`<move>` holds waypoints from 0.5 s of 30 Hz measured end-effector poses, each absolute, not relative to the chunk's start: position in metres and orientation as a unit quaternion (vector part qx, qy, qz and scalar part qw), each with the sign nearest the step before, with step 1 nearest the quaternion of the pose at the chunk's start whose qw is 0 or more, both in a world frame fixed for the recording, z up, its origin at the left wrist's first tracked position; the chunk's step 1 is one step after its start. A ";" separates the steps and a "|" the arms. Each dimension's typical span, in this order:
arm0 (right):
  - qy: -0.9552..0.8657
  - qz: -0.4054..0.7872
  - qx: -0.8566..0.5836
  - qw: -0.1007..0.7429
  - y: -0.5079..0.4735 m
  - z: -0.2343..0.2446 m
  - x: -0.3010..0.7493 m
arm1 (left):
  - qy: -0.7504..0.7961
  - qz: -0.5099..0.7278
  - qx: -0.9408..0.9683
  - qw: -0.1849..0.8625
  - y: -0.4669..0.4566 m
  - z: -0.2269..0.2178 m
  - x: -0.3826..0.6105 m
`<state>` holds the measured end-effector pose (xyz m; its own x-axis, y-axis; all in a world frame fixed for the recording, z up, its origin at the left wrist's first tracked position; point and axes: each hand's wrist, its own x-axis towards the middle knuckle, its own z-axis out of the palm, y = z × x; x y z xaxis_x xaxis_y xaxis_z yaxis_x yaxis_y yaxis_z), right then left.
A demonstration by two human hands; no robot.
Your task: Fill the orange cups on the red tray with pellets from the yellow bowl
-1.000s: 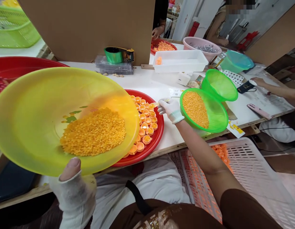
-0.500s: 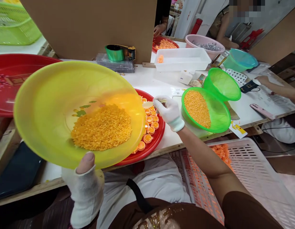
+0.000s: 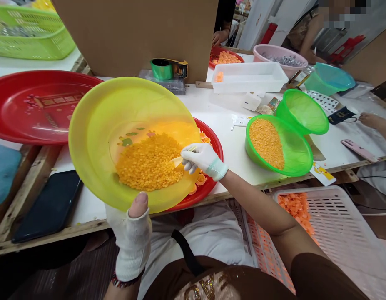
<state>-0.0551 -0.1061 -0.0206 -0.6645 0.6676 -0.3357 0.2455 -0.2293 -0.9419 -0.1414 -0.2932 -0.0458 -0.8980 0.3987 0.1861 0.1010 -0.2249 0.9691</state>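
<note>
The right hand (image 3: 201,160), earlier over the red tray (image 3: 218,166), has come to the yellow bowl (image 3: 93,125); it pinches a pale spoon (image 3: 177,161), whose tip touches the yellow-orange grains (image 3: 145,166). The left hand (image 3: 133,229) grips the near rim, holding this translucent, tilted bowl partly before the tray, with grains heaped low inside.

The left grip (image 3: 132,227) wore a ribbed white glove (image 3: 133,252), bare at the thumb tip, above a dark, speckled bracelet (image 3: 127,283). The right grip (image 3: 197,159) wore a white glove with a mint cuff (image 3: 218,169). A brown short-sleeved top (image 3: 258,283) bore glittering gold lettering (image 3: 207,289), over white cloth (image 3: 211,233) and a black strap (image 3: 187,254)
</note>
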 end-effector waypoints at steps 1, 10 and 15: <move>-0.590 0.698 -0.377 0.150 -0.107 -0.022 -0.055 | 0.610 0.757 0.210 0.101 -0.293 -0.047 -0.141; -0.524 0.745 -0.380 0.163 -0.103 -0.026 -0.051 | 0.610 0.760 0.191 0.117 -0.292 -0.042 -0.140; -0.496 0.761 -0.355 0.220 -0.070 -0.028 -0.031 | 0.609 0.768 0.145 0.136 -0.294 -0.036 -0.149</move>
